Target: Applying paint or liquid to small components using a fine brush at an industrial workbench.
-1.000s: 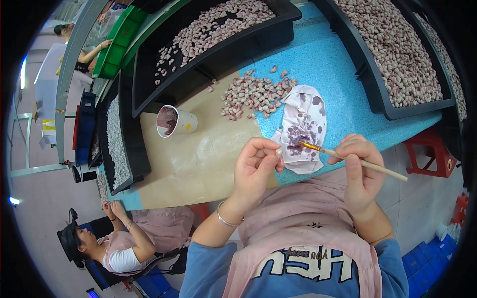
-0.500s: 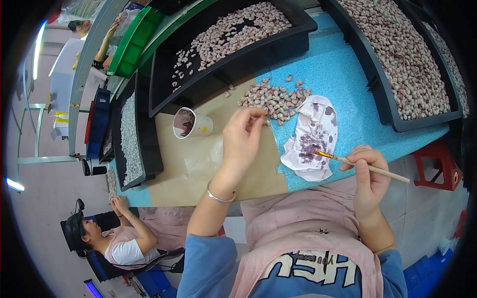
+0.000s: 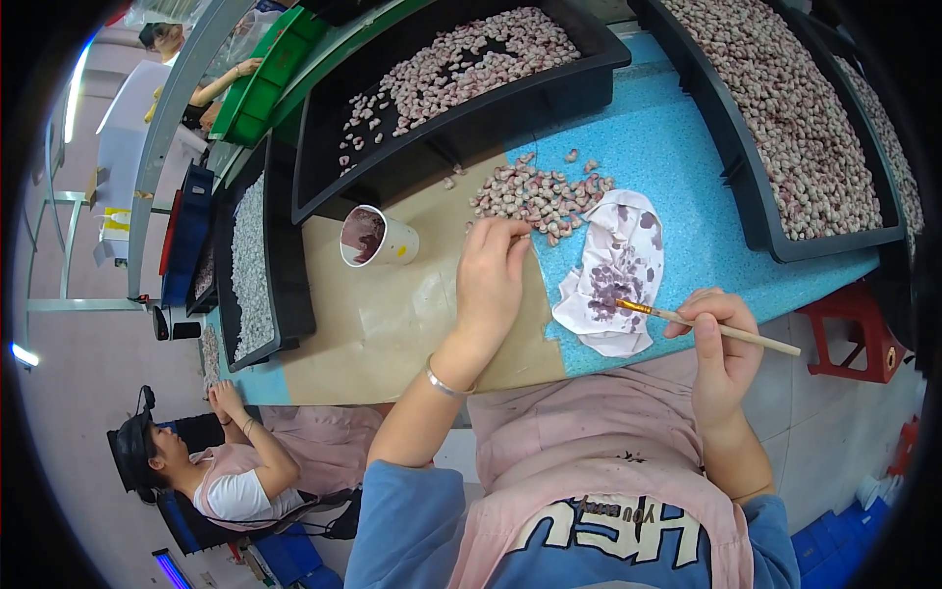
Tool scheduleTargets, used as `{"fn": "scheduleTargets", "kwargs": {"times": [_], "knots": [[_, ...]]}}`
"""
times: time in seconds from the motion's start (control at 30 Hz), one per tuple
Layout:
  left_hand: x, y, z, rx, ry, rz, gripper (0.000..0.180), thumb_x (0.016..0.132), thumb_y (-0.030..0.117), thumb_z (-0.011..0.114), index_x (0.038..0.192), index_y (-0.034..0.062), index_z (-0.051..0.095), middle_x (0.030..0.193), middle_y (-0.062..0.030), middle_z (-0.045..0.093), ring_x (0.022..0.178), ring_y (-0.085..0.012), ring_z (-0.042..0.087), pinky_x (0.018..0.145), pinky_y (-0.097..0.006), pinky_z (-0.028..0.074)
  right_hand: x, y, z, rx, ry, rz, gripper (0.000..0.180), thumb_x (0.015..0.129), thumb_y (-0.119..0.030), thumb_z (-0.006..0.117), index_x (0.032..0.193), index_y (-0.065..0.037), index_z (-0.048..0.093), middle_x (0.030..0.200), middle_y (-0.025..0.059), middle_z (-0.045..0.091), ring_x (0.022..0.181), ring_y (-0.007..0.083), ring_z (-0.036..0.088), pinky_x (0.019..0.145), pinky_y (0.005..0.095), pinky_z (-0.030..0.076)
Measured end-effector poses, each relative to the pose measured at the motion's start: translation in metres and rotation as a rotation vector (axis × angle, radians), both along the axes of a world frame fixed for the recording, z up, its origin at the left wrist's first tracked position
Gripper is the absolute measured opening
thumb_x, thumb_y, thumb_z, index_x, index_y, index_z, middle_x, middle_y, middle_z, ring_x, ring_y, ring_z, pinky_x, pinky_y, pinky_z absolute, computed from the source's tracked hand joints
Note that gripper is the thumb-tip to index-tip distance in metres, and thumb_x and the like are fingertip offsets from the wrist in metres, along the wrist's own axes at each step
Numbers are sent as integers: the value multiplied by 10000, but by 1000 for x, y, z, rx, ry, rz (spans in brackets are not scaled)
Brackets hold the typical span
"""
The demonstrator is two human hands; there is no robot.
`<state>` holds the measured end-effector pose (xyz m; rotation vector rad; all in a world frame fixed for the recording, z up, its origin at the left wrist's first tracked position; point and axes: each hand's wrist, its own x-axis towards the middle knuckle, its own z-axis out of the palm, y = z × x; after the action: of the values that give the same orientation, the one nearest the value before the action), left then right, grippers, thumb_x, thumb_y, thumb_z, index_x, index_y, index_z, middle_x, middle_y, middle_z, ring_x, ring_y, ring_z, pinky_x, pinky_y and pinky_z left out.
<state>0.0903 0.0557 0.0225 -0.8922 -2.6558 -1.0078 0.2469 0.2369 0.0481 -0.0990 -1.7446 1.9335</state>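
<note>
My right hand (image 3: 721,344) grips a paintbrush (image 3: 677,317) by its pale wooden handle. The brush tip rests on a crumpled white cloth (image 3: 613,250) blotched with dark purple. At the near left edge of a loose pile of small curled, pinkish-white pieces (image 3: 535,196), my left hand (image 3: 491,275) has its fingers bent and drawn together. Whatever lies between those fingertips is hidden. Left of that hand, a white paper cup (image 3: 394,242) with dark purple stain inside tilts on the brown sheet (image 3: 422,324).
Black trays of similar pieces stand at the back (image 3: 432,147) and right (image 3: 746,157). Another black tray (image 3: 280,294) at left holds pale grainy bits. A seated person (image 3: 235,461) works at the left, another beyond a green bin (image 3: 265,83). A red stool (image 3: 854,339) stands at right.
My left hand has shifted slightly right, its fingertips now down at the pile's edge. The right hand keeps the paintbrush on the cloth, almost unmoved. The whole view has shifted a little.
</note>
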Motion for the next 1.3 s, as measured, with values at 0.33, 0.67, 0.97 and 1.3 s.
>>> {"fn": "scheduleTargets", "kwargs": {"times": [0.33, 0.67, 0.97, 1.3], "knots": [[54, 1, 28, 1060, -1356, -274, 173, 917, 169, 473, 1006, 24, 500, 888, -43, 531, 708, -90, 496, 598, -226, 422, -3, -2, 13, -64, 72, 18, 135, 890, -97, 455, 877, 15, 529, 758, 89, 546, 682, 128, 530, 638, 241, 417], [74, 11, 25, 919, -1100, -300, 206, 931, 218, 446, 1021, 33, 464, 794, -34, 505, 670, -85, 473, 568, -215, 399, -5, -4, 16, 169, 93, 32, 114, 860, -79, 469, 843, 0, 550, 705, 79, 580, 662, 150, 506, 639, 265, 392], [76, 12, 20, 924, -938, -261, 345, 911, 212, 488, 1177, 52, 340, 763, -26, 482, 648, -90, 458, 568, -217, 394, -4, -4, 17, 227, 101, 59, 109, 840, -68, 488, 792, -6, 563, 707, 75, 582, 649, 167, 501, 617, 285, 399], [78, 16, 23, 1009, -1026, -210, 397, 903, 236, 504, 1214, 82, 311, 762, -7, 472, 620, -74, 424, 545, -200, 355, -3, -3, 18, 308, 84, 30, 68, 801, -61, 531, 783, -17, 579, 717, 77, 593, 646, 201, 515, 634, 295, 405]]}}
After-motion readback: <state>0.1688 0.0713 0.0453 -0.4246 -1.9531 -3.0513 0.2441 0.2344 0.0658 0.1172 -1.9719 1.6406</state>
